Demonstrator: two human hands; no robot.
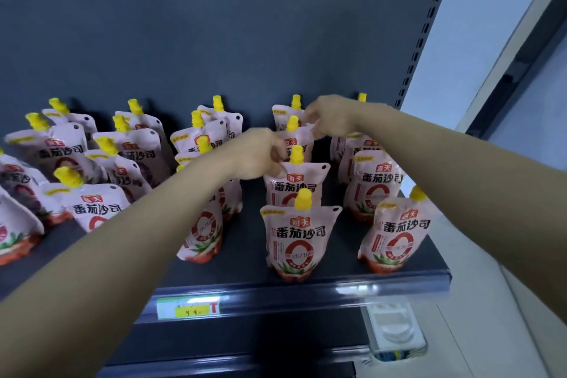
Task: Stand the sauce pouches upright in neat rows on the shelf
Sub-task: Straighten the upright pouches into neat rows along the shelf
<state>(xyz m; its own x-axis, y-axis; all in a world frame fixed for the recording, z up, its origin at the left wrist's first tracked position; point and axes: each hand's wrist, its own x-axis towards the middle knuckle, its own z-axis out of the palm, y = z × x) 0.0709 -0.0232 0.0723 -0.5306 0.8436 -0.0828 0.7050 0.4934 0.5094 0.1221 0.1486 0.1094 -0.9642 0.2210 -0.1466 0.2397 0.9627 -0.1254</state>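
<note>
Several pink sauce pouches with yellow caps stand in rows on the dark shelf [245, 261]. In the row right of centre, the front pouch [299, 242] and the one behind it [296, 184] stand upright. My left hand [260, 153] and my right hand [328, 115] both pinch the top corners of a third pouch [294, 138] further back in that row. Its lower part is hidden. The far-right row includes a front pouch [399, 233]. Pouches at the left [98, 209] lean and crowd together.
A grey back panel [214, 24] closes the rear of the shelf. A slotted upright [426, 24] marks the right end. A price tag [188, 308] sits on the front rail. A white fitting [395, 328] lies below right.
</note>
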